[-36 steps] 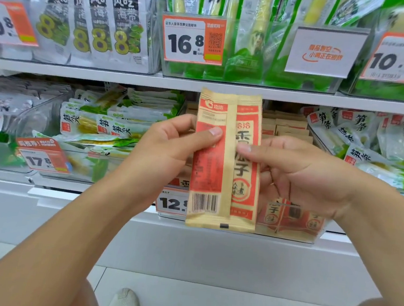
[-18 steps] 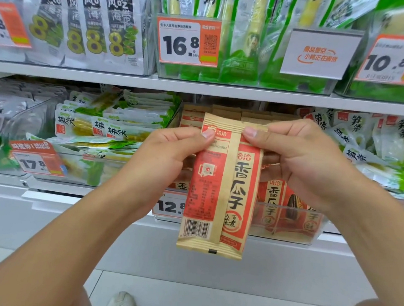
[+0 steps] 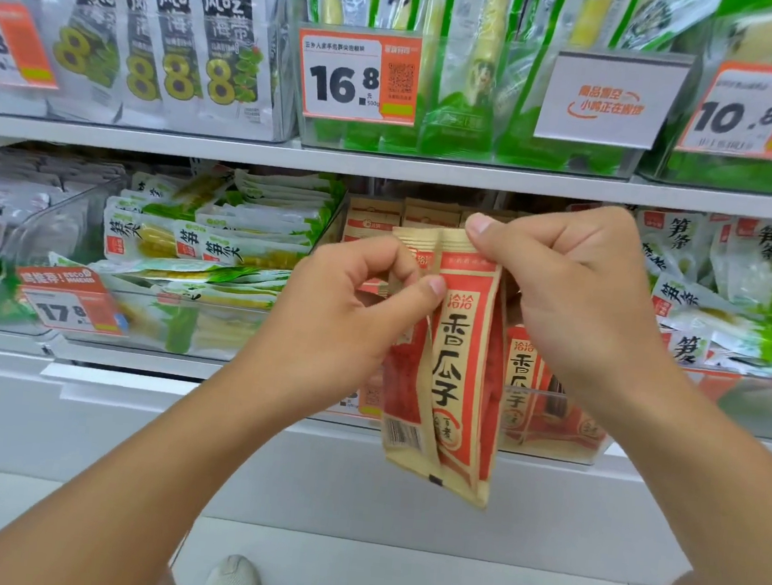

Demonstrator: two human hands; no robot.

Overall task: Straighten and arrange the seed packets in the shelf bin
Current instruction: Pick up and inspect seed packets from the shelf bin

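Both hands, left hand [image 3: 349,307] and right hand [image 3: 575,288], pinching seed packets [image 3: 457,371] before shelf bin [image 3: 550,433]; white shelf [image 3: 293,156], tiled floor [image 3: 369,571].

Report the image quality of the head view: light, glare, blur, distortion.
Head view: bright, even store light, no hard shadows; the shelf edge bows from the wide-angle lens; faint glare on the clear bin front; the 17.8 tag and packs at the far left are soft; the seed packets and both hands, left hand and right hand, are sharp.
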